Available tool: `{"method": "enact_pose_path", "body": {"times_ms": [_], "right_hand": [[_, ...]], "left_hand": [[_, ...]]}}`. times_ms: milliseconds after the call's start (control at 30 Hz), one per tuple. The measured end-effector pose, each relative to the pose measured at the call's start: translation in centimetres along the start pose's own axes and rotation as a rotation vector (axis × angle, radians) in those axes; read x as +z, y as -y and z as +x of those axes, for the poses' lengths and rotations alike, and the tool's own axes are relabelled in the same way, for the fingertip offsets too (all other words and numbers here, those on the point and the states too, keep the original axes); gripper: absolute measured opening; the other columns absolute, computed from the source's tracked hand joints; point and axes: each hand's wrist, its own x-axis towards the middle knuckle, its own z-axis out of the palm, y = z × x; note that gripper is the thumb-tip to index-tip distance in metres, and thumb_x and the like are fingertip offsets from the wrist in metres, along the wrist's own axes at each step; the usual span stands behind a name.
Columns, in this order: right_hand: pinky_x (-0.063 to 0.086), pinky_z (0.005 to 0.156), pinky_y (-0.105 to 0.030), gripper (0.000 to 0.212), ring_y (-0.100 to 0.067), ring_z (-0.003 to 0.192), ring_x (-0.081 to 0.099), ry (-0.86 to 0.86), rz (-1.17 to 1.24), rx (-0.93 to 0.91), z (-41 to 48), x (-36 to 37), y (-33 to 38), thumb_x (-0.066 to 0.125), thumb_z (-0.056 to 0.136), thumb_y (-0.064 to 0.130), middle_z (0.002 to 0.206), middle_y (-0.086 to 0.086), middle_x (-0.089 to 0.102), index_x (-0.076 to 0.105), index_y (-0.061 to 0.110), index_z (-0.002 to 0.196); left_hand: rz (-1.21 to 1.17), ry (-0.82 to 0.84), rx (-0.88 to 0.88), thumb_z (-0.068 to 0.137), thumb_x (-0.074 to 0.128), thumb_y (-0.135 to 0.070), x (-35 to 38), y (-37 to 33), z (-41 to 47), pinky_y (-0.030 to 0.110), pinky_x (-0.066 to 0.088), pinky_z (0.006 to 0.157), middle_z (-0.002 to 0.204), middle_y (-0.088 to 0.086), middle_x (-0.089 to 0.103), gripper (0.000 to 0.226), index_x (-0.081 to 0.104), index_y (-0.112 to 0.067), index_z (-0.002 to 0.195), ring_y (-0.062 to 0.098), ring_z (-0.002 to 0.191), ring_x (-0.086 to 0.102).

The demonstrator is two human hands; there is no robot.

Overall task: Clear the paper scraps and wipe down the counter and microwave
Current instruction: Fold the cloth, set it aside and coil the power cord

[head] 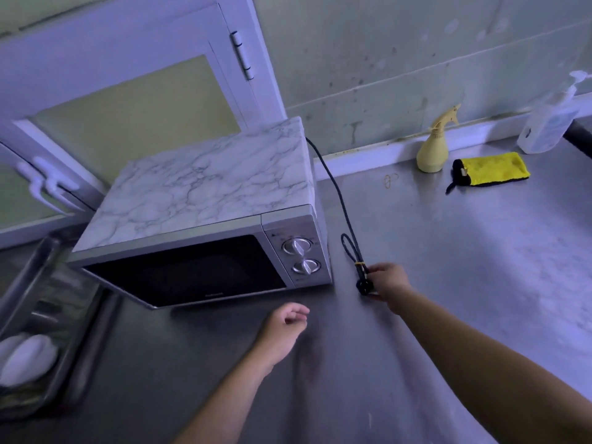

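The right arm is stretched forward over the steel counter, and the right hand is closed around the plug at the bundled end of the black power cord. Its fingertips are hidden behind the plug and the back of the hand. The left hand is held low in front of the microwave with the fingers loosely curled and nothing in them, well apart from the right. Whether it touches the counter cannot be told. The microwave is set at an angle on the counter, its door closed and its top covered in a marble pattern. Near the wall, a spray bottle and a folded yellow cloth are placed just beside each other. A pump bottle is partly cut off at the right edge. At the left a tray is blurred, and the pale rounded things in it cannot be made out.
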Motion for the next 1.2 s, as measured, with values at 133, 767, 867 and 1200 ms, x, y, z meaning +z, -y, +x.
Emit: {"method": "enact_pose_path", "body": {"times_ms": [133, 767, 867, 1200], "right_hand": [[0.052, 0.081, -0.037, 0.033, -0.035, 0.096, 0.066, -0.021, -0.259, -0.070, 1.9, 2.0, -0.5, 0.052, 0.091, 0.001, 0.113, -0.022, 0.068, 0.068, 0.007, 0.119], [0.050, 0.095, -0.040, 0.057, -0.014, 0.113, 0.060, 0.102, 0.068, -0.570, -11.2, 5.8, 7.2, 0.064, 0.076, 0.056, 0.127, 0.006, 0.059, 0.054, 0.031, 0.127], [0.055, 0.080, -0.023, 0.078, 0.000, 0.104, 0.066, 0.126, 0.091, -0.660, -13.1, 8.7, 8.8, 0.070, 0.076, 0.049, 0.136, 0.004, 0.059, 0.039, 0.029, 0.145], [0.041, 0.111, -0.052, 0.127, -0.032, 0.135, 0.039, -0.209, -0.148, -0.567, -13.7, 14.0, 10.6, 0.094, 0.057, 0.048, 0.146, -0.011, 0.024, 0.012, 0.044, 0.154]], "left_hand": [[-0.029, -0.029, -0.049, 0.092, 0.059, -0.002, -1.1, 2.5, -0.3, 0.021, 0.043, 0.065, 0.091, 0.001, 0.067, 0.022, 0.068, -0.023, 0.092, 0.010, 0.069, 0.053], [-0.780, -0.688, -0.038, 0.089, 0.071, -0.039, -19.8, 4.4, -0.8, 0.052, 0.051, 0.095, 0.139, -0.004, 0.043, 0.064, 0.038, -0.024, 0.141, 0.021, 0.123, 0.048], [-0.789, -0.740, 0.036, 0.080, 0.074, -0.053, -26.3, 3.0, -0.1, 0.055, 0.049, 0.093, 0.148, -0.009, 0.041, 0.077, 0.034, -0.030, 0.142, 0.019, 0.127, 0.048], [-0.692, -0.602, 0.078, 0.079, 0.078, -0.049, -32.6, 3.5, 3.3, 0.067, 0.048, 0.089, 0.145, -0.008, 0.037, 0.073, 0.033, -0.029, 0.132, 0.019, 0.126, 0.043]]}}
